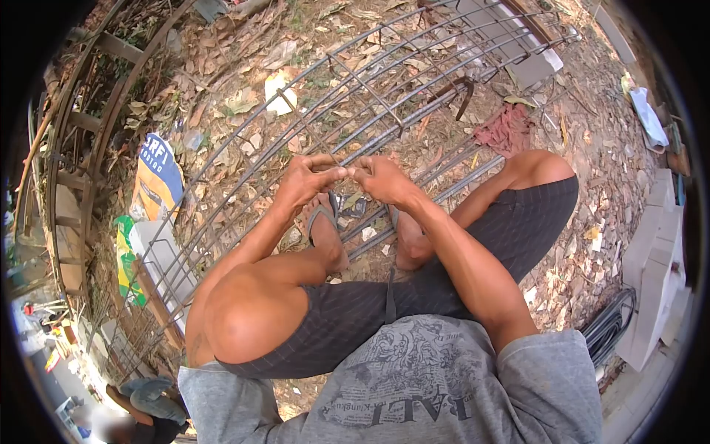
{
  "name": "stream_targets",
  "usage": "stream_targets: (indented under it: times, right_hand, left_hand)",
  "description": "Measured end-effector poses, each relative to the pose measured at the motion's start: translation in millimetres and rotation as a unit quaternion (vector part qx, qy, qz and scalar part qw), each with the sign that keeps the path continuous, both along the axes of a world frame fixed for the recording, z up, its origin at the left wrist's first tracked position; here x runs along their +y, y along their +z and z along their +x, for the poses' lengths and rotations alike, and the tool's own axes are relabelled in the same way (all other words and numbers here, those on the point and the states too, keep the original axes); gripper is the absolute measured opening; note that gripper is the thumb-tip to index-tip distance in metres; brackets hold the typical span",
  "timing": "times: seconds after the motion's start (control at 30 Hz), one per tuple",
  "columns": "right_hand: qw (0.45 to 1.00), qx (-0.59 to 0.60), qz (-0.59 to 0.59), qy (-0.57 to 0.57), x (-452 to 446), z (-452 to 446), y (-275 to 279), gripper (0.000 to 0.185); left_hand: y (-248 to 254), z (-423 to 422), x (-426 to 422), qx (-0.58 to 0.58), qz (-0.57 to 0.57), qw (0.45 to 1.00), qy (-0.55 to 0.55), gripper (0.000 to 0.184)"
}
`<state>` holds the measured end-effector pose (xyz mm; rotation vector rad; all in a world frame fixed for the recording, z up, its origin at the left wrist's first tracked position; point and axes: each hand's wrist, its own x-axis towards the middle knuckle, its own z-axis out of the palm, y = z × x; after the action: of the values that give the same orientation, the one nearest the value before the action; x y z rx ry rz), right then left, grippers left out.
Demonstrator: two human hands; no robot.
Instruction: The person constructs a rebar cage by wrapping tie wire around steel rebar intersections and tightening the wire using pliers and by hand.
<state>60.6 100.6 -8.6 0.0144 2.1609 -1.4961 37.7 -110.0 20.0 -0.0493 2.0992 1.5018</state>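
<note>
Long metal bars [355,83] with cross ties form a cage that runs from the upper right to the lower left. At its near side, above my feet, my left hand [305,180] and my right hand [379,180] meet, thumbs and fingertips almost touching. Both are closed in a pinch. Whatever lies between the fingertips is too small to make out. A hooked dark tool [464,99] rests on the bars to the upper right of my right hand.
A red cloth [506,129] lies on the leafy ground at the right. Coiled black wire [610,325] sits beside pale blocks [651,296]. A blue and orange sack [158,181] lies at the left. Another person [148,407] is at the lower left.
</note>
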Motion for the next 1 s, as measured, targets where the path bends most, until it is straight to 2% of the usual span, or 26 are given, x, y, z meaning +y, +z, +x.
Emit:
stream_targets:
  times: [0.03, 0.13, 0.23, 0.33, 0.43, 0.53, 0.63, 0.73, 0.83, 0.87, 0.93, 1.0]
  right_hand:
    - [0.999, 0.049, 0.019, -0.009, -3, 4, 1, 0.038]
    - [0.997, 0.027, 0.066, -0.028, -6, 13, 30, 0.035]
    - [0.987, 0.126, 0.088, -0.052, -11, 21, 20, 0.027]
    - [0.970, 0.167, 0.156, -0.082, -10, 36, 31, 0.025]
    - [0.970, 0.158, 0.173, -0.067, -5, 62, 42, 0.033]
    - [0.954, 0.248, 0.151, -0.069, -9, 88, 30, 0.046]
    - [0.986, 0.095, 0.123, -0.054, -24, 100, 26, 0.050]
    - [0.970, 0.175, 0.150, -0.072, -40, 101, 5, 0.051]
    - [0.985, 0.131, 0.023, -0.106, -48, 99, -11, 0.055]
    - [0.990, 0.066, -0.030, -0.124, -49, 98, -12, 0.057]
    - [0.976, -0.069, -0.136, -0.156, -55, 100, -9, 0.062]
    - [0.977, 0.104, -0.104, -0.154, -80, 100, -47, 0.062]
  left_hand:
    - [5, 1, 2, 0.007, -0.009, 1.000, -0.001, 0.049]
    - [10, 5, 5, 0.020, -0.031, 0.999, -0.001, 0.043]
    - [5, 4, 6, 0.021, -0.042, 0.999, 0.005, 0.040]
    - [2, 1, 2, 0.007, -0.046, 0.999, 0.008, 0.038]
    - [4, -2, 4, -0.029, -0.040, 0.999, 0.016, 0.037]
    - [4, -2, 4, -0.040, -0.038, 0.998, 0.016, 0.034]
    - [-4, 0, 4, -0.019, -0.031, 0.999, 0.016, 0.030]
    - [-1, 4, 6, 0.042, -0.065, 0.997, -0.008, 0.029]
    - [-14, 12, 6, 0.100, -0.067, 0.993, 0.020, 0.027]
    - [-23, 12, 5, 0.125, -0.060, 0.990, 0.026, 0.027]
    - [-8, 13, 8, 0.115, -0.067, 0.991, 0.013, 0.029]
    - [-1, 12, 10, 0.116, -0.085, 0.990, 0.006, 0.030]
